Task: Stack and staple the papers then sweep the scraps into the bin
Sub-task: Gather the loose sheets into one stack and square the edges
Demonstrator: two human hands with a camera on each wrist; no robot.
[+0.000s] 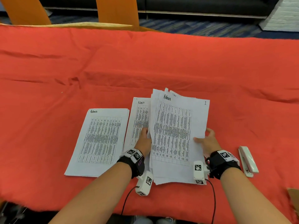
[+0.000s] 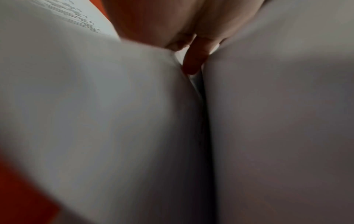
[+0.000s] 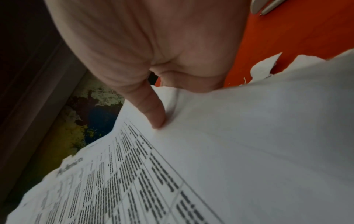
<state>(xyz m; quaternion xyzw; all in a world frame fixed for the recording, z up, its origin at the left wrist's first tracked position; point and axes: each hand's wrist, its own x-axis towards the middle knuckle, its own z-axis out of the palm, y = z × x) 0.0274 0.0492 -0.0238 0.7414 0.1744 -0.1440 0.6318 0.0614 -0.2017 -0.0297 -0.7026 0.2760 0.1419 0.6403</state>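
A loose stack of printed sheets (image 1: 176,135), headed "Admin", is lifted above the red cloth between both hands. My left hand (image 1: 144,139) grips its left edge, fingers tucked under the sheets (image 2: 268,121). My right hand (image 1: 206,140) pinches the right edge, thumb (image 3: 153,112) on top of the top sheet (image 3: 229,151). A second printed sheet (image 1: 139,120) lies partly under the held stack. A third pile (image 1: 100,141) lies flat to the left. A white stapler (image 1: 248,160) lies to the right of my right wrist. White paper scraps (image 3: 266,66) show on the cloth beyond the held stack.
The red cloth (image 1: 145,62) covers the whole table. Two orange chair backs (image 1: 118,10) stand behind the far edge. A brown cardboard corner (image 1: 293,196) shows at the near right edge.
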